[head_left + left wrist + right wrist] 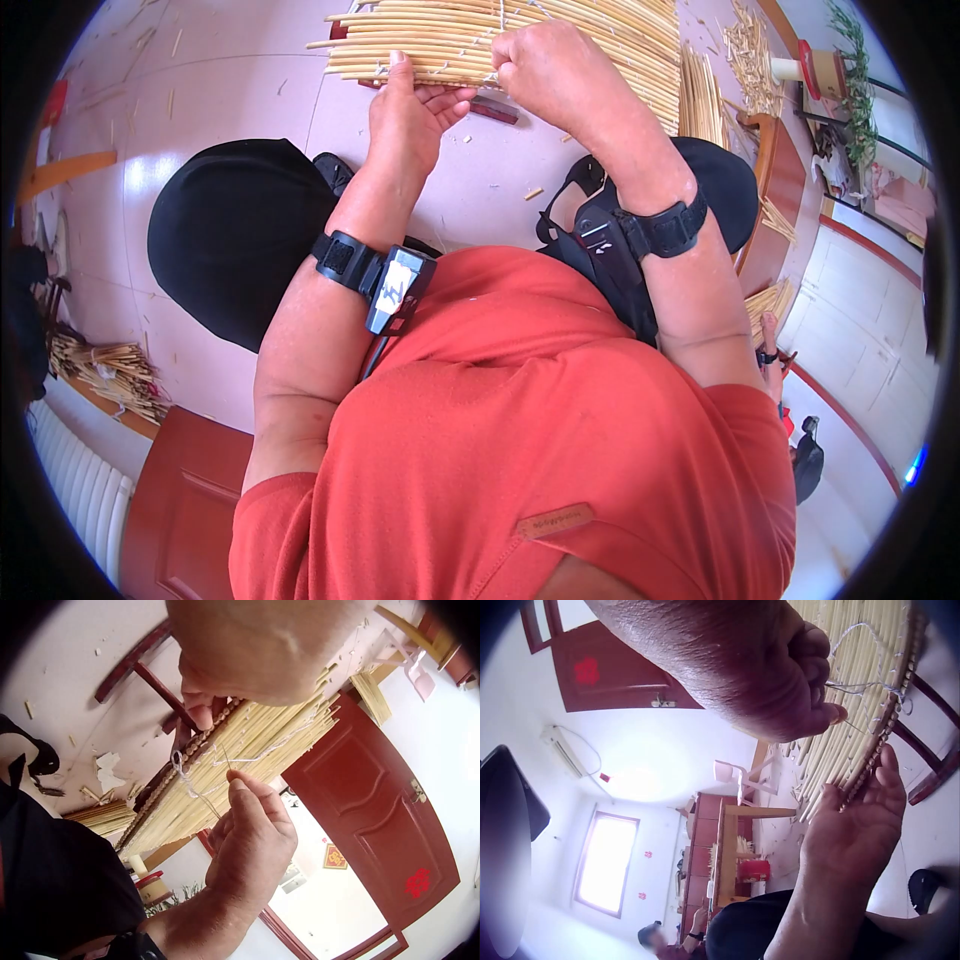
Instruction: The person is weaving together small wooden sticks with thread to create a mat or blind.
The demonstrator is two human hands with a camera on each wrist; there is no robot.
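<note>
A mat of thin straw-coloured sticks, tied with white thread, lies in front of the person. The left hand grips its near edge, thumb on top and fingers below; the right wrist view shows the same hold by the left hand. Above the mat, the right hand pinches a thin needle between thumb and fingertips. White thread loops over the sticks beside the right hand. In the head view the right hand hides the needle.
Dark red wooden bars stand beneath the mat. Loose sticks lie at the right, and another bundle at the left. Black-clad knees flank the work. Stick scraps litter the floor.
</note>
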